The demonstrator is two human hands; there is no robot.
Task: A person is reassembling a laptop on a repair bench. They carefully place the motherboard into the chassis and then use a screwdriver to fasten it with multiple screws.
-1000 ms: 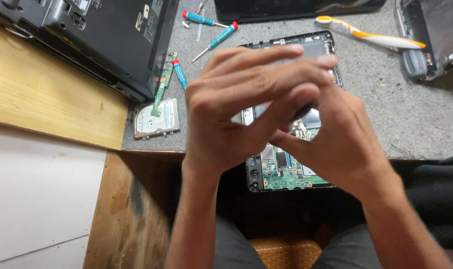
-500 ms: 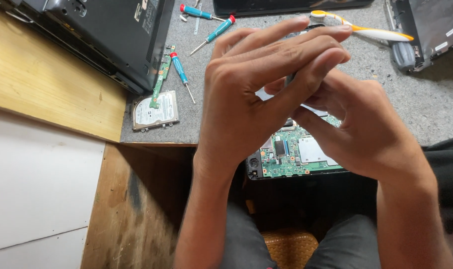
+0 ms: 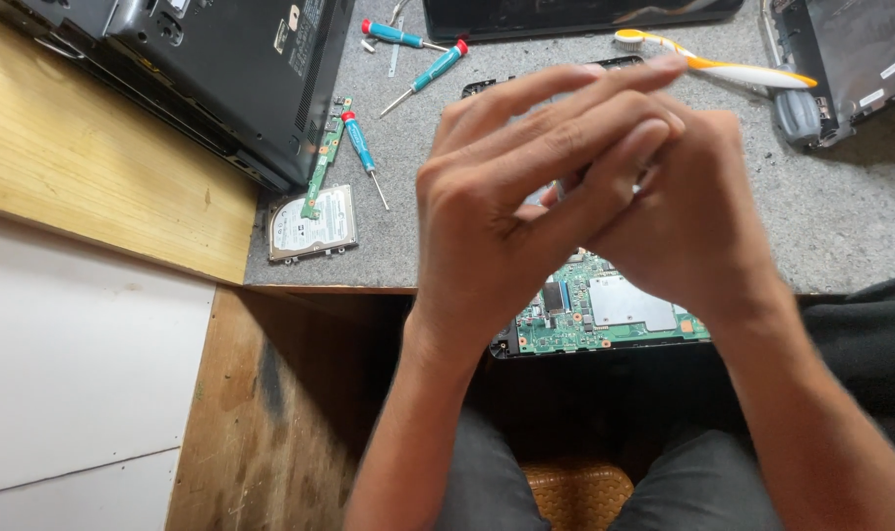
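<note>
My left hand [image 3: 507, 206] and my right hand [image 3: 693, 226] are pressed together in the air above an opened device with a bare green circuit board [image 3: 605, 315]. The left hand's fingers lie stretched across the curled right hand. A small pale sliver shows between the fingers, and what it is cannot be told. The hands hide most of the board; only its near edge with a metal shield shows. The device hangs over the front edge of the grey mat [image 3: 861, 216], above my lap.
Left of the hands lie a hard drive [image 3: 313, 224], a narrow green board strip [image 3: 327, 157] and three teal screwdrivers [image 3: 362, 152]. An orange-and-white toothbrush [image 3: 723, 69] lies behind. A black laptop base [image 3: 221, 69] sits on the wooden bench [image 3: 93, 177], and another dark casing [image 3: 841, 59] lies far right.
Both hands have lifted together, up and to the right over the board, staying clasped. More of the board's near edge now shows.
</note>
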